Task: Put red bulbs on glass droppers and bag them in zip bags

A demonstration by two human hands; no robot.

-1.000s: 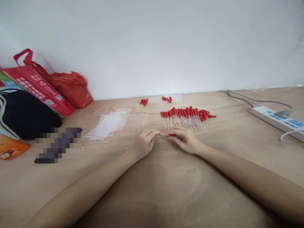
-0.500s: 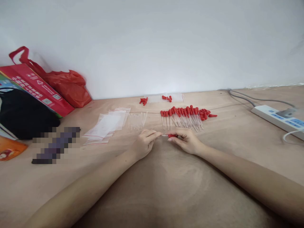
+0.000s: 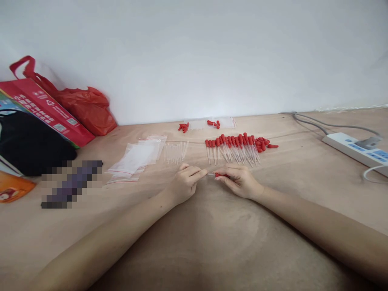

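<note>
Clock centred on the two hands, 12 o'clock toward the wall (image 3: 194, 60).

Left hand (image 3: 187, 184), one: fingertips closed on a clear tube (image 3: 210, 174), low over the worktop (image 3: 197, 242).

Right hand (image 3: 241, 181), one: thumb and fingers pinched narrow on a red bulb (image 3: 222, 175), at the tube's 3 o'clock end. The two parts meet between the hands — how deeply the tube sits is too small to tell.

Capped tubes (image 3: 233, 141), one long row at 1 o'clock: bulbs on, tips toward the hands. By count of things lying there, the greater part seems done.

Loose bulbs (image 3: 261, 143), one heap at 2 o'clock, just beside the row: not fitted.

Bare tubes (image 3: 176, 153), one small batch at 10 o'clock: no bulbs on.

Clear bags (image 3: 136, 159), several, overlapping and flat, between 9 and 10 o'clock: apparently unfilled.

Far bulbs, two small clusters — one at 11 o'clock (image 3: 183, 127), one at 12 (image 3: 214, 124) — by the wall: loose, not fitted.
</note>
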